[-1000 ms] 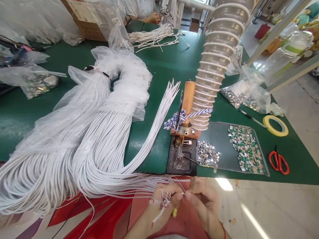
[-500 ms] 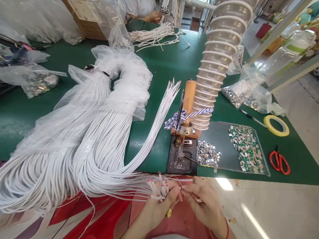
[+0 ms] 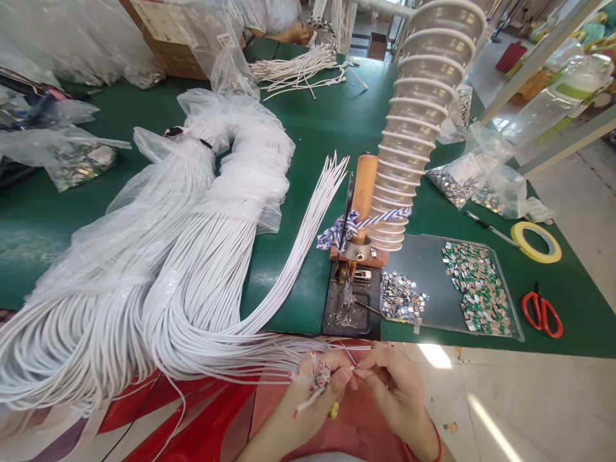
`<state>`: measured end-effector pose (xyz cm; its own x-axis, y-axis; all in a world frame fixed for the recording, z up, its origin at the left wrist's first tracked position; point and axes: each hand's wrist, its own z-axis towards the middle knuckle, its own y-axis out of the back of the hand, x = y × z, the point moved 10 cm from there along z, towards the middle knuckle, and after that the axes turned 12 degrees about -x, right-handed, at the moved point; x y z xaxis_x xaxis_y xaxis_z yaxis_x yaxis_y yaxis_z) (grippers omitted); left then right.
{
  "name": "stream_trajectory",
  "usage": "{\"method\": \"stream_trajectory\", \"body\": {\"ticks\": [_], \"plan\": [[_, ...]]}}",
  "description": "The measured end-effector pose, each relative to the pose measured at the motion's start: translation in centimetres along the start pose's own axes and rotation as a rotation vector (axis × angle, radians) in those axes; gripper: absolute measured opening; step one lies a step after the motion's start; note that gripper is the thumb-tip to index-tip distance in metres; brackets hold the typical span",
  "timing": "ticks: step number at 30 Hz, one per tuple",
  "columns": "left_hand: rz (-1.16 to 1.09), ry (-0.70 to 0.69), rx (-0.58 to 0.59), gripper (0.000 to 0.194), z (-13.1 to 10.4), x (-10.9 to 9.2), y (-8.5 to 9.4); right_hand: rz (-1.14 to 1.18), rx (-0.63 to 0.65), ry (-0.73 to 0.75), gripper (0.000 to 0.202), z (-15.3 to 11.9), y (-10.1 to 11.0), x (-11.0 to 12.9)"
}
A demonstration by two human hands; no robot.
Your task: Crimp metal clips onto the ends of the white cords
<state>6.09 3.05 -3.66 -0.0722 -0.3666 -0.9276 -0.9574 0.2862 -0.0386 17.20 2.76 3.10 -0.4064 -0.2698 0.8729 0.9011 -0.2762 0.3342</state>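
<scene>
My left hand [image 3: 310,405] is closed around a bunch of white cables [image 3: 269,360], whose reddish-tipped ends stick up in a cluster above the palm. Between its thumb and forefinger it grips a single cable near the end. Fingertips of my right hand [image 3: 398,391] pinch the tip of that same cable, almost touching the left fingertips. A small yellow piece [image 3: 333,410] shows below my left thumb; I cannot make out what it is. Both hands are over my lap, in front of the table edge. The cables run left into a large bundle wrapped in clear plastic [image 3: 260,147].
Just beyond my hands stands a soldering stand [image 3: 353,321] beneath a ribbed extraction hose [image 3: 414,128]. To its right is a tray [image 3: 423,256] of metal connectors [image 3: 402,298] and green boards [image 3: 481,289]. Red scissors [image 3: 542,314] and yellow tape [image 3: 536,242] lie farther right. Another person's arm [image 3: 291,32] is behind.
The cable ends in my left hand have tilted and shifted slightly right and down. My right fingers have closed in on the single cable's tip.
</scene>
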Motion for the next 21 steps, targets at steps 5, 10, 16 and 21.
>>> {"method": "stream_trajectory", "body": {"ticks": [5, 10, 16, 21], "plan": [[0.190, -0.373, -0.108, 0.058, 0.1, -2.4, 0.8, 0.115, -0.074, -0.366, 0.030, -1.6, -0.5, -3.3], [0.234, -0.334, -0.174, 0.032, 0.2, -1.9, 1.4, 0.363, -0.046, -0.649, 0.038, -3.0, -1.8, -5.8], [0.024, -0.122, -0.207, 0.037, 0.4, -0.8, 1.7, 0.122, -0.073, -0.278, 0.009, -1.1, 0.4, -3.2], [-0.137, 0.053, -0.171, 0.047, 0.4, 0.5, 1.2, -0.137, -0.001, 0.149, 0.010, -0.4, 0.4, 0.5]]}}
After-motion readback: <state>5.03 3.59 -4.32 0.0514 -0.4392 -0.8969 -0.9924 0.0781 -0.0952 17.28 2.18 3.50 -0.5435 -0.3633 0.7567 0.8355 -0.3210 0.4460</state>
